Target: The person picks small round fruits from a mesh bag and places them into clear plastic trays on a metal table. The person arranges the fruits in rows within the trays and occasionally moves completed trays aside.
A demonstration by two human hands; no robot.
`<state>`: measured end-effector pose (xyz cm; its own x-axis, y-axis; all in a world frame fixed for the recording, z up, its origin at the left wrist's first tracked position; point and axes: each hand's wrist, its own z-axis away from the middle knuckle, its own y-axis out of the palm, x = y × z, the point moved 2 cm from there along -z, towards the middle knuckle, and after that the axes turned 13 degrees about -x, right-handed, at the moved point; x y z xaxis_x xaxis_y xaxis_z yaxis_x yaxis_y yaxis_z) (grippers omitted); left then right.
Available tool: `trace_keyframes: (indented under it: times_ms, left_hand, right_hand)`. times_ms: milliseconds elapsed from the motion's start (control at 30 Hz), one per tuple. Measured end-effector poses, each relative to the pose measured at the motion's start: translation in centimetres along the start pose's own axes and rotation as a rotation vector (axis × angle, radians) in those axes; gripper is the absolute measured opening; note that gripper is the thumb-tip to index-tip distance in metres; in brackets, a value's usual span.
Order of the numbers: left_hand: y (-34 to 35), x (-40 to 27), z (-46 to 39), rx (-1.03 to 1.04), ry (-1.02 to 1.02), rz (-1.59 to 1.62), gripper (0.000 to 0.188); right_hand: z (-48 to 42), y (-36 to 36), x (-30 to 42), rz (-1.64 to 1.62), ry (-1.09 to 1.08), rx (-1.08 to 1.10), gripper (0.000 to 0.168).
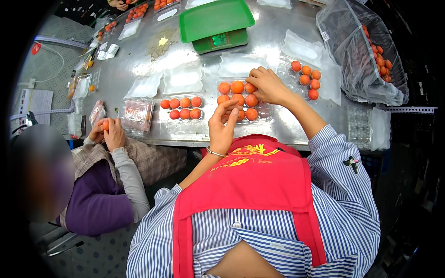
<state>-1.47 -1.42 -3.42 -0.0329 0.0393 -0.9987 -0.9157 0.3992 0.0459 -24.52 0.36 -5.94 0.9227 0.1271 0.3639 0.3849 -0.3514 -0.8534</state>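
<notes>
Right before me lies a clear plastic clamshell tray [266,120] with rows of orange-red tomatoes [237,87] in its cups. Its frosted lid [241,65] is folded back on the far side. My right hand [269,85] reaches in from the right, with fingertips and thumb around a tomato [250,88] in the far right part of the tray. Over the near left part hovers my left hand [223,123], palm turned inward and fingers bent. Its fingers hide some of the tomatoes beneath, so a hold on one cannot be made out.
Left of the tray sits another open clamshell [180,125] with two tomato rows; a partly filled one [286,78] lies right. A green scale [219,40] stands behind. A plastic-lined crate [351,52] holds tomatoes at far right. At left, a co-worker's hands [113,133] hold a tomato.
</notes>
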Motion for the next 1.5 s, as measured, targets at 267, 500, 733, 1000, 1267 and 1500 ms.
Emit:
trace_keyframes:
  times_ms: [267,500,733,1000,1267,1500]
  left_hand:
    - [0.5,0.0,0.0,0.018,-0.008,0.002,0.026]
    - [-0.2,0.1,-0.4,-0.014,-0.128,0.073,0.027]
    - [0.9,-1.3,-1.5,0.177,-0.517,0.45,0.04]
    - [1.9,-3.1,-0.9,0.254,-0.309,0.257,0.052]
    - [1.8,-3.1,-0.2,0.303,-0.234,0.272,0.056]
    - [1.8,-2.3,-0.3,0.324,-0.033,-0.058,0.053]
  right_hand:
    - [-2.1,0.1,0.9,0.171,-0.161,0.08,0.014]
    - [0.0,-1.9,-1.1,-0.38,0.263,-0.047,0.038]
    - [3.9,-2.9,3.7,-1.327,0.695,-0.182,0.042]
    - [5.4,-3.7,7.7,-1.279,0.611,-0.327,0.047]
    - [6.5,-4.4,7.9,-1.213,0.627,-0.359,0.043]
    - [6.5,-5.2,9.4,-0.753,0.596,-0.469,0.026]
